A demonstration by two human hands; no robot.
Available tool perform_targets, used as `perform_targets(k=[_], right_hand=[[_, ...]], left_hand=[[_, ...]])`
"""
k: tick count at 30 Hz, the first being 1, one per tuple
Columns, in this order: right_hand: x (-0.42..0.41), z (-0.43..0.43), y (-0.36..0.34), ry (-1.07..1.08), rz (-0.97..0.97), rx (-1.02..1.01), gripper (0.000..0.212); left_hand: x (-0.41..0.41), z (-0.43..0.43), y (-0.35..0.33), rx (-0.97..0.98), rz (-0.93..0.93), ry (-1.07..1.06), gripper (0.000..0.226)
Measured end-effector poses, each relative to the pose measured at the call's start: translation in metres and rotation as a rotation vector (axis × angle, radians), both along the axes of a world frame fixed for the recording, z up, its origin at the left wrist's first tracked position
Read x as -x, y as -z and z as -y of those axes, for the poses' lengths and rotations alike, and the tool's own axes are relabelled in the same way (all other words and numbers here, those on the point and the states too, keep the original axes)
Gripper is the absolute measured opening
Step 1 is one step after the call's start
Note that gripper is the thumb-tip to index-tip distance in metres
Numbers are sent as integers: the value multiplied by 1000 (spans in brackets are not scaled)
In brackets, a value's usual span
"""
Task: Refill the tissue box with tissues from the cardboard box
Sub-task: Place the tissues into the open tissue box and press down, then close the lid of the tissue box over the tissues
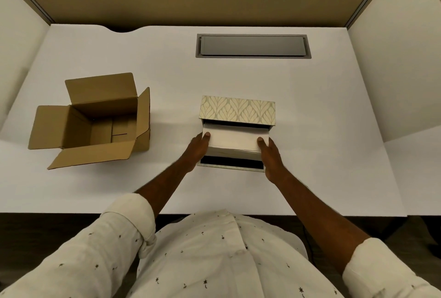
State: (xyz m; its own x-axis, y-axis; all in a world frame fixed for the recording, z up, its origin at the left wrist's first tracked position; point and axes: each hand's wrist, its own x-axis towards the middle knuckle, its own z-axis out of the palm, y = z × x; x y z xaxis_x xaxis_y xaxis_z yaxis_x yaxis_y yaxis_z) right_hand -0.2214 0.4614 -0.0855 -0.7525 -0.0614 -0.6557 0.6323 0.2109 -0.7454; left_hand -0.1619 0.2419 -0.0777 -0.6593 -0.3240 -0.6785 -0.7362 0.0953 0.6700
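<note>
A stack of white tissues (235, 141) sits over the open tissue box (232, 166), whose dark inside shows in front of and behind the stack. The box's leaf-patterned lid (238, 111) stands raised at the far side. My left hand (196, 150) grips the stack's left end with the thumb on top. At the stack's right end my right hand (270, 156) grips it the same way. The brown cardboard box (95, 125) stands at the left with its flaps open, and its visible inside looks empty.
A grey cable hatch (253, 46) is set into the white desk (310, 154) at the back. Tan partition panels close the back, with white side walls left and right. The desk's near edge runs just in front of my body.
</note>
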Motion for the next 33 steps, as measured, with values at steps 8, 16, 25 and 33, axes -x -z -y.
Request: perform_targets(k=[8, 16, 25, 33], right_hand=[[0, 0, 0, -14, 0, -8, 68], [7, -21, -12, 9, -155, -142, 68], [59, -5, -58, -476, -930, -490, 52], [90, 27, -58, -1002, -863, -862, 55]], left_hand=[[1, -1, -6, 31, 19, 27, 63], [-38, -18, -18, 386, -400, -7, 53], [-40, -49, -13, 883, -621, 885, 59], [-31, -54, -5, 905, -399, 1002, 71]])
